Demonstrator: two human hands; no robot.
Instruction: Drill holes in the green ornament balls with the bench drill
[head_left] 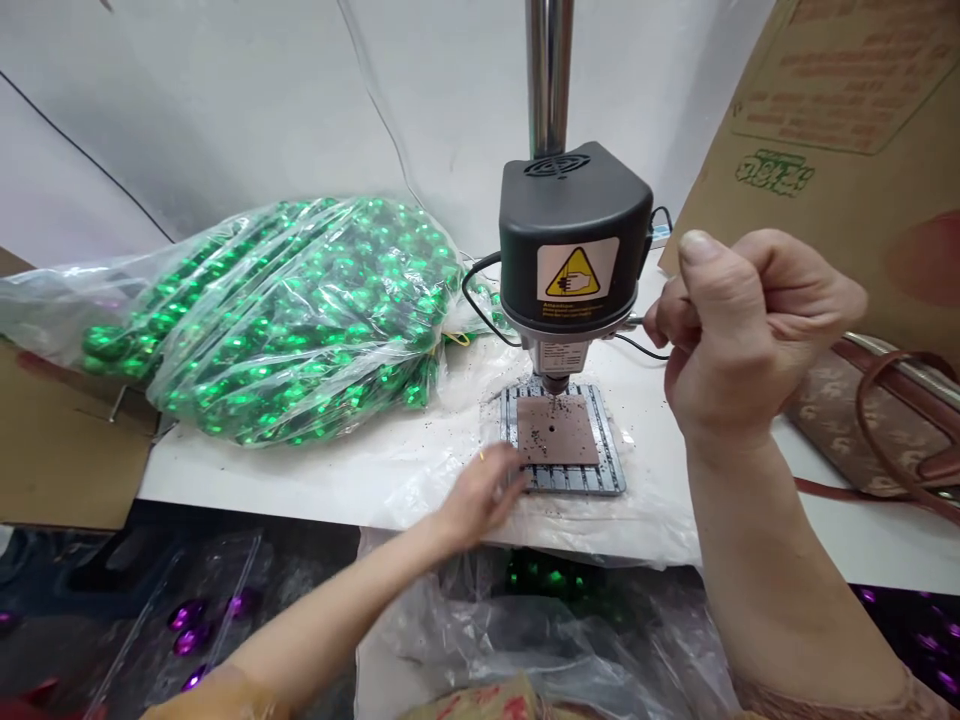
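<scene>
Lying beside left fingers (501, 462), brown board (568, 440)

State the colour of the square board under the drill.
The board is dull pinkish brown, best seen in the head view.

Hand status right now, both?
Left hand: fingers loosely curled at the metal plate; can't tell if it holds anything.
Right hand: closed in a fist around the drill lever.

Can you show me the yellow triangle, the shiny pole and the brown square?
Yellow triangle (574, 275), head view: its middle.
Shiny pole (550, 78), head view: its visible middle.
Brown square (565, 436), head view: its top, near the middle.
</scene>
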